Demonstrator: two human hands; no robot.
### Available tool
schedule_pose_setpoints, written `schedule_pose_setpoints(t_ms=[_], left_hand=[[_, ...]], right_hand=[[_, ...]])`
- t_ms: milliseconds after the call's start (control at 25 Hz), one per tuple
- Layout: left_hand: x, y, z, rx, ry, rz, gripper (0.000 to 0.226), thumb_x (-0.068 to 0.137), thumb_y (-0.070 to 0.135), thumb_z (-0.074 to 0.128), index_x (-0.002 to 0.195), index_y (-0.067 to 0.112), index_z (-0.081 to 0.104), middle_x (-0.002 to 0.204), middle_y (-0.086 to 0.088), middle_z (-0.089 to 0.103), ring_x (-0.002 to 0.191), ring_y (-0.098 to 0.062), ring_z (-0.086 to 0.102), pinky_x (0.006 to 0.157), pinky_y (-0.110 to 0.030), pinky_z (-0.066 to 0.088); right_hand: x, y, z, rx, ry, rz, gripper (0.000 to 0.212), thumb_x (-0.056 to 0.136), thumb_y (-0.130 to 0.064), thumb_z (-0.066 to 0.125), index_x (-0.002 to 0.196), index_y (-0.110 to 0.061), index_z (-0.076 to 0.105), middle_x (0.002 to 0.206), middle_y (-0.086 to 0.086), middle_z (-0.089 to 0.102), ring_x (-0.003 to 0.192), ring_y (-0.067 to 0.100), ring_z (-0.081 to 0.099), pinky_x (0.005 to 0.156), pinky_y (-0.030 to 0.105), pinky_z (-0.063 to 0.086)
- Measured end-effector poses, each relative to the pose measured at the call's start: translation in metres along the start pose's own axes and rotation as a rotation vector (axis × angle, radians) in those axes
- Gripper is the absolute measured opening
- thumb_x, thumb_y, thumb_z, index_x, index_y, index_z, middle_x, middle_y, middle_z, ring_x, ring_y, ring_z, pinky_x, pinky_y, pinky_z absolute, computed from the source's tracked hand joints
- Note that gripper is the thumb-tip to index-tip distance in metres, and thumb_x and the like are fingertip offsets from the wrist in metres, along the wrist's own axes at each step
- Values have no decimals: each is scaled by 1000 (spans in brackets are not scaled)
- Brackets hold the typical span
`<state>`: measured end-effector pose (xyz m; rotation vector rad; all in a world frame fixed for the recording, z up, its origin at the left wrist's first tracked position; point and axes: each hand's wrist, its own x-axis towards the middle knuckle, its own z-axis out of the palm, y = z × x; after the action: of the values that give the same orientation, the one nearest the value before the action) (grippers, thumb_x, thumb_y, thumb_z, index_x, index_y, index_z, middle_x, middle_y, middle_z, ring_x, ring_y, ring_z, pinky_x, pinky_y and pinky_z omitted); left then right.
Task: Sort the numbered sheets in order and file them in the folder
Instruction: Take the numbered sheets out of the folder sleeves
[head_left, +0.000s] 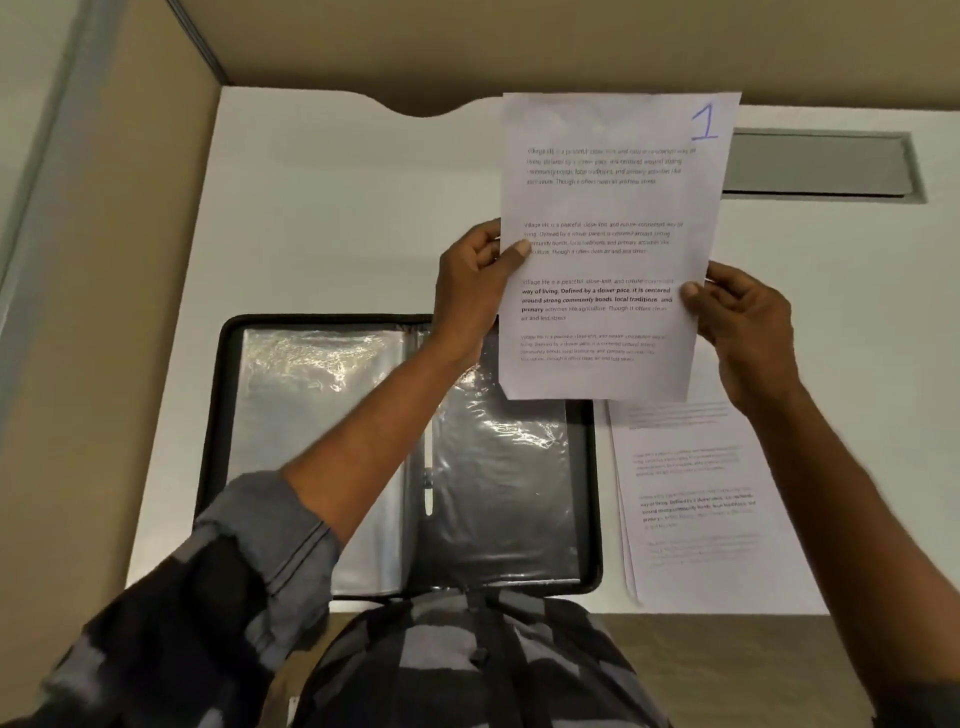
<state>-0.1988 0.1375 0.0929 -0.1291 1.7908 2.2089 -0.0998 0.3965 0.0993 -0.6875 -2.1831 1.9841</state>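
Note:
I hold a printed sheet (608, 208) upright above the desk, a blue handwritten "1" in its top right corner. My left hand (475, 286) pinches its left edge, thumb on the front. My right hand (743, 322) pinches its right edge. Below it lies the black folder (223, 415), open flat, with shiny clear plastic sleeves on both sides. A stack of other printed sheets (696, 499) lies on the desk to the right of the folder; their numbers are hidden behind the held sheet.
The white desk (322, 218) is boxed in by beige partition walls at the left and back. A grey cable slot (821, 163) is set into the desk at the back right. My patterned shirt fills the bottom of the view.

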Motion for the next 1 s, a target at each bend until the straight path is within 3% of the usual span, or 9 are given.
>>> schedule_pose_setpoints(t_ms=[160,280,440,600,760,880,1000], left_hand=[[-47,-52,32,72,-70,-133,29,92,6,72,121,8,67,112,-9,76,101,-23,74,88,-38,61],[-74,-90,49,264,-152,-178,34,88,13,78,120,10,68,108,-5,75,97,-19,73,84,-33,61],[-98,-133,61,395,-221,-232,37,85,11,81,119,8,67,106,-6,73,93,-18,72,79,-24,60],[-122,-162,75,476,-286,-276,39,84,2,80,119,5,65,98,-3,72,85,-13,70,69,-13,55],[-132,-175,85,539,-294,-244,45,83,0,80,124,9,63,96,1,70,72,5,66,67,-15,55],[-133,-174,87,624,-328,-174,58,84,6,81,135,19,57,108,2,68,82,-2,68,70,-18,57],[-135,-172,83,713,-377,-56,69,86,13,80,145,30,48,120,5,61,97,-9,64,84,-25,58]], right_hand=[[-51,33,-63,-55,62,126,30,100,-11,61,128,-20,68,121,4,74,113,23,70,99,42,56],[-87,68,-98,-114,163,211,32,98,-7,62,124,-26,68,115,0,76,108,20,71,101,44,54],[-120,115,-119,-349,254,298,36,97,-8,64,132,-17,66,117,-1,72,107,19,68,105,47,52],[-138,142,-130,-579,326,214,38,99,-5,62,136,-10,63,124,12,70,109,25,67,105,39,50],[-144,159,-134,-620,332,120,45,99,-1,57,142,-15,57,130,10,68,103,25,70,102,39,53],[-149,167,-132,-674,354,59,41,104,-14,53,145,-17,53,142,6,61,124,24,62,110,44,48],[-154,169,-113,-717,309,21,46,106,-28,52,150,-17,46,157,2,44,146,21,40,121,43,34]])
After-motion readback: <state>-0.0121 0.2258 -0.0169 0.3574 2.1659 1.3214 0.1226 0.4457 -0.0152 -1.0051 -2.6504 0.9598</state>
